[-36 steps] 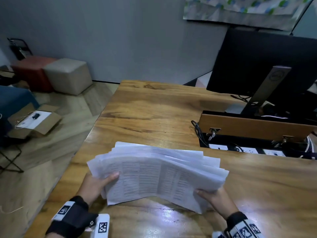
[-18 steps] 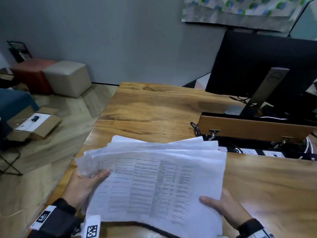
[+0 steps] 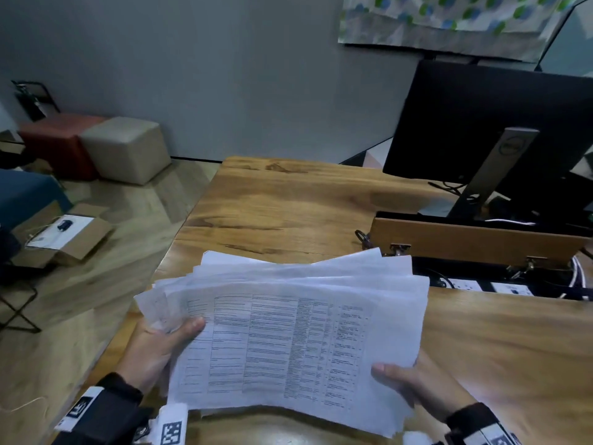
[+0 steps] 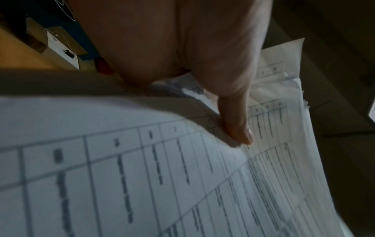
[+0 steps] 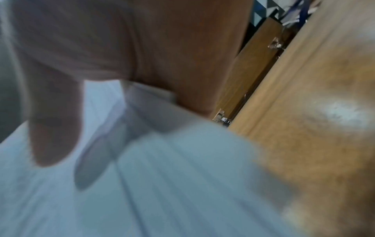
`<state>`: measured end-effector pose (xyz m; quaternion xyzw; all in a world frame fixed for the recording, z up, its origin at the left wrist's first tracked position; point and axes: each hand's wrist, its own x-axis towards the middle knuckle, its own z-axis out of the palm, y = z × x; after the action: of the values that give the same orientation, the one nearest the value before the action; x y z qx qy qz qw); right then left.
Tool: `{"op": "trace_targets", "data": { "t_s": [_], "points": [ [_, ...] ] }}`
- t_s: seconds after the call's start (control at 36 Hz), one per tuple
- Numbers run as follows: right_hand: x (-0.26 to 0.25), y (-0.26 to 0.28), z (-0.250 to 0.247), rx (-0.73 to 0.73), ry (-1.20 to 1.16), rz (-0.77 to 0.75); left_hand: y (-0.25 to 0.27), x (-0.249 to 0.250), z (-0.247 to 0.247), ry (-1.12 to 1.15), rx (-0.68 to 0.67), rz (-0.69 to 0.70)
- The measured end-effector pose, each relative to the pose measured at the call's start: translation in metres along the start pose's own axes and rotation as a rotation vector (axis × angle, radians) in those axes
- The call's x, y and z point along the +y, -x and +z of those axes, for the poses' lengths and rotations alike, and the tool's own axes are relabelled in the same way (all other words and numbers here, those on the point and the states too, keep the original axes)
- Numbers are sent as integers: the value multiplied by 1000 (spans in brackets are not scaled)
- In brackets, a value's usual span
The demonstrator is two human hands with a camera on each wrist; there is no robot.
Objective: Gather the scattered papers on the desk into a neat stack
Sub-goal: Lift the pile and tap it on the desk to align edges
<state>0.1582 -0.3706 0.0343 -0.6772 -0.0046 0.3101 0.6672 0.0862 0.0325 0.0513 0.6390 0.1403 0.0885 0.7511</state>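
Both hands, left hand (image 3: 154, 351) and right hand (image 3: 417, 385), grip the fanned papers (image 3: 288, 332) at opposite edges above the surface (image 3: 288, 203), likely to square them.

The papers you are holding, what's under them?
Under the fanned white printed papers shows the brown wooden desk. Both hands, left and right, grip their edges; the desk patch directly beneath is covered.

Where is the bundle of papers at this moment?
In the head view the papers are at the near edge of the wooden desk, fanned and held between the left hand and the right hand.
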Motion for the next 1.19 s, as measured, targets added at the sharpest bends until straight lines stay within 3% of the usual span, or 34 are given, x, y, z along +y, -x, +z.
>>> {"op": "trace_targets", "data": {
  "t_s": [0.08, 0.22, 0.33, 0.5, 0.67, 0.78, 1.0, 1.19],
  "points": [
    [-8, -8, 8, 65, 2, -74, -2, -5, 5, -24, 16, 51],
    [3, -12, 14, 292, -25, -250, -8, -8, 2, -45, 62, 146],
    [10, -13, 12, 290, -32, -248, -11, -15, 6, -78, 21, 111],
    [13, -21, 26, 313, -48, -251, -17, -31, 9, -66, 62, 49],
    [17, -11, 27, 431, -45, -374, -10, -19, 18, -65, 84, 151],
    [19, -3, 17, 387, -52, -371, -8, -17, 6, -78, 40, 184],
    [18, -12, 11, 216, -31, -251, -15, -30, -5, -129, -50, 70],
    [16, -16, 11, 249, -11, -248, -16, -24, 4, -135, -23, 41]
  ]
}}
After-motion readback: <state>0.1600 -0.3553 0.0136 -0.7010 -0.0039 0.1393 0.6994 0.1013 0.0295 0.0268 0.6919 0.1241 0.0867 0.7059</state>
